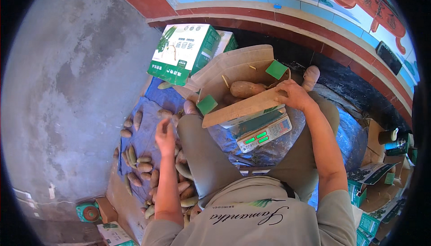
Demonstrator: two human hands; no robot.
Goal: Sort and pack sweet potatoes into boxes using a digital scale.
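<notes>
Between my knees an open carton [233,116] stands on a scale [265,134] with lit green displays. Brown sweet potatoes [246,89] lie inside; the near flap hides part of the inside. My right hand [294,95] grips the right end of that flap, fingers bent over its edge. Over the pile on the left, my left hand [165,138] is raised with its fingers apart and nothing visible in it. Just beyond its fingertips lies another sweet potato [164,113]. More sweet potatoes and some long greenish roots [132,155] are spread beside my left leg.
A blue sheet [152,104] covers the floor under the pile. White-and-green cartons [184,50] stand beyond the open one, near the tiled wall. More opened cartons [384,187] and a dark cup [387,137] are at the right. A teal round device [87,212] sits at lower left.
</notes>
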